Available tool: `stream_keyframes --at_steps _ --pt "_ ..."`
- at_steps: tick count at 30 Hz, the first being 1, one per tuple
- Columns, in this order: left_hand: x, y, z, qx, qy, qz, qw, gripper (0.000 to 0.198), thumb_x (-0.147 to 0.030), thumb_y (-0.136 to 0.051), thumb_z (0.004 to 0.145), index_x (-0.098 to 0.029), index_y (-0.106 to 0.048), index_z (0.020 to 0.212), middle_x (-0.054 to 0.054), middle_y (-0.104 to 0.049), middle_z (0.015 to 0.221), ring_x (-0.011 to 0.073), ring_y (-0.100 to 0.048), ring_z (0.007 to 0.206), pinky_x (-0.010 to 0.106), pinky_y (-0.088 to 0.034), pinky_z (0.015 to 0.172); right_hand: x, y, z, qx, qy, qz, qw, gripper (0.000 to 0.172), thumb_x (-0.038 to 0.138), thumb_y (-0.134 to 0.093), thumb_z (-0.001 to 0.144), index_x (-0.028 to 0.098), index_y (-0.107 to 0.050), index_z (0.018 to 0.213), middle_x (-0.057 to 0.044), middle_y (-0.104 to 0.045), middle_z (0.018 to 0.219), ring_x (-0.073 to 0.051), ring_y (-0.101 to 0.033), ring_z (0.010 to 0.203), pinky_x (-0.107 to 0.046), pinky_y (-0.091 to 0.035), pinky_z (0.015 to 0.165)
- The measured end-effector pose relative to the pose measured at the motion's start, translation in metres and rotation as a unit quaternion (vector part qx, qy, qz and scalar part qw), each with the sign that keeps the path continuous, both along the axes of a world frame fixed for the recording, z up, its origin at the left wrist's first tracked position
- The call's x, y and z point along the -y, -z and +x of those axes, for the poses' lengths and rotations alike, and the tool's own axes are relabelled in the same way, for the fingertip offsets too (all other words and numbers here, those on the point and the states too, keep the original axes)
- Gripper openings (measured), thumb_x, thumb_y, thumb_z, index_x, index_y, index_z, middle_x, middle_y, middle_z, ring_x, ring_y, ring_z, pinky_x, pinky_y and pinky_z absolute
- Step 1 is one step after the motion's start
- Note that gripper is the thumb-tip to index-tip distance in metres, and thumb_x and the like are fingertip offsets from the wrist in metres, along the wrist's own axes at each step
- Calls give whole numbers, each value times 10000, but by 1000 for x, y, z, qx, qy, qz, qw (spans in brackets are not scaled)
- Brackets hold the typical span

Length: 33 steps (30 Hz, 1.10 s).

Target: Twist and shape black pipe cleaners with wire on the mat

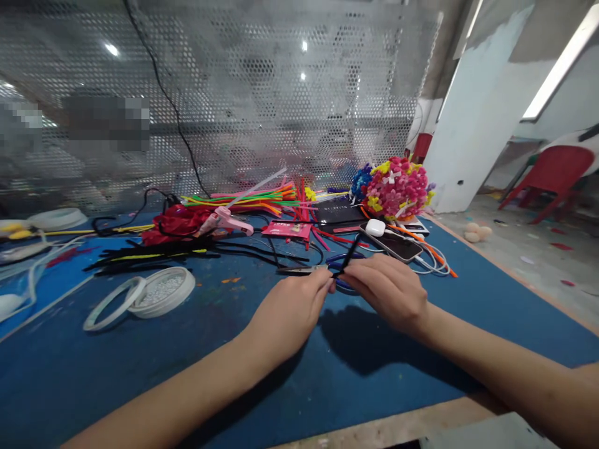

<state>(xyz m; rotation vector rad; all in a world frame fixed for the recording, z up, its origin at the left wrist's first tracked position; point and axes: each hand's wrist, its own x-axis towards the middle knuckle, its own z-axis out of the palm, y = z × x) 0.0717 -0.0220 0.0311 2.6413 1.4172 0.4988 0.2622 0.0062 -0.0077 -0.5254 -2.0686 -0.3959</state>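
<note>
A short black pipe cleaner [352, 251] is pinched between my two hands above the blue table, its free end pointing up. My left hand [294, 300] grips it with fingers pressed together. On the other side my right hand [390, 288] is closed on it too, close to the left fingertips. Just behind the hands lie blue-handled scissors [299, 270], partly hidden by my fingers. A bundle of black pipe cleaners [154, 254] rests to the left, with a yellow one among them.
A round tub of small white beads [163, 290] stands left, a white ring lid [115, 305] leaning on it. Farther back are a pink glue gun [227, 219], coloured pipe cleaners [253, 201], a phone [393, 243], a white earbud case [375, 228] and a fuzzy pink flower bouquet [397, 188].
</note>
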Motion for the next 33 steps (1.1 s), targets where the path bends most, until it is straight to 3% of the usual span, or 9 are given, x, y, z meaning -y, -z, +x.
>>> stream_keyframes --at_steps 4,10,14,20,24,26,29,33 --pt "-5 4 2 10 -6 20 1000 197 -216 -354 949 -196 -544 901 4 -674 818 169 -653 749 245 -443 635 -2 -3 -2 41 13 31 999 231 104 -491 875 99 -552 1098 -114 -659 882 -185 -578 757 -319 -482 687" --pt "-12 23 -11 -112 21 199 973 197 -163 -357 908 -174 -539 985 31 -664 755 186 -649 620 249 -428 478 6 -4 -18 30 74 -174 982 143 99 -468 819 139 -592 878 -69 -591 757 -183 -564 717 -300 -479 648" --pt "-14 23 -15 -182 50 316 930 248 -116 -324 886 -166 -556 956 8 -573 591 159 -565 455 229 -341 375 6 -1 -18 44 82 -207 974 254 25 -448 706 154 -601 863 -88 -529 900 -174 -548 739 -284 -476 633" --pt "-17 24 -18 -192 51 349 916 264 -114 -319 886 -172 -571 935 -5 -517 547 148 -516 424 226 -280 363 1 0 -15 61 52 -143 986 331 -23 -370 717 162 -602 863 -89 -515 922 -148 -526 702 -245 -451 591" --pt "-17 28 -21 -189 65 351 915 244 -124 -326 893 -183 -562 912 -12 -521 551 150 -525 441 233 -288 380 2 -3 -17 22 73 -238 968 139 144 -440 861 193 -543 783 -7 -533 729 -116 -501 581 -210 -402 509" --pt "-16 29 -21 -185 68 353 915 232 -128 -330 893 -185 -553 927 -14 -525 553 149 -534 452 234 -295 385 2 -4 -16 -14 70 -287 955 169 257 -485 884 202 -501 725 37 -484 624 -97 -467 525 -193 -377 472" --pt "-16 28 -22 -178 64 353 916 236 -130 -321 896 -179 -537 978 -15 -541 568 151 -549 464 236 -309 391 -1 -3 -12 -6 23 -246 969 224 270 -449 908 197 -524 710 33 -472 618 -96 -460 531 -195 -385 478" --pt "-16 26 -24 -153 59 350 922 257 -147 -289 911 -172 -542 951 -11 -551 566 148 -553 461 236 -327 393 -5 -2 -10 4 -48 -113 992 187 197 -427 915 171 -612 933 -32 -514 770 -124 -516 675 -222 -458 598"
